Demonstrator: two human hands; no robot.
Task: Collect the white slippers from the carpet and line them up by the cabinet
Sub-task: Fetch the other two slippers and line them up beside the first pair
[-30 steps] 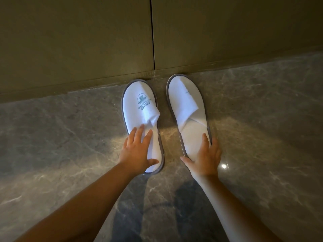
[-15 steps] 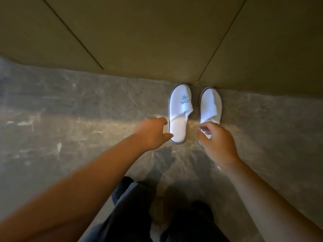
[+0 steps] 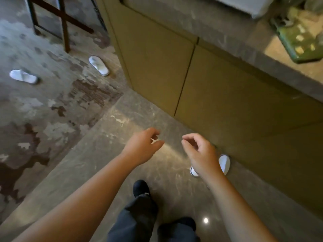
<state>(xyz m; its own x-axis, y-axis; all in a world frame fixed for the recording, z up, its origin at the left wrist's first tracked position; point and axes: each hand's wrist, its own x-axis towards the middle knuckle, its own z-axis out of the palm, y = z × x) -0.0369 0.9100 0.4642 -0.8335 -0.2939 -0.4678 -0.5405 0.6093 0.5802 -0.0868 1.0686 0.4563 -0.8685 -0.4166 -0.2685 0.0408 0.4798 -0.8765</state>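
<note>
Two white slippers lie apart on the patterned carpet (image 3: 43,105): one slipper (image 3: 99,65) near the cabinet's corner, another slipper (image 3: 23,76) at the far left. A pair of white slippers (image 3: 224,163) stands on the marble floor against the olive cabinet (image 3: 227,95), mostly hidden behind my right wrist. My left hand (image 3: 143,148) and my right hand (image 3: 201,152) hang in the air above the marble floor, fingers loosely curled and apart, holding nothing.
A dark metal stand (image 3: 61,23) rises from the carpet at the top left. The cabinet has a stone countertop (image 3: 218,32) with a green tray (image 3: 300,39) on it. My dark trouser legs and shoes (image 3: 141,189) are below.
My hands have left the placed pair and lifted away. The view has risen and swung left, bringing the carpet and two more slippers into sight.
</note>
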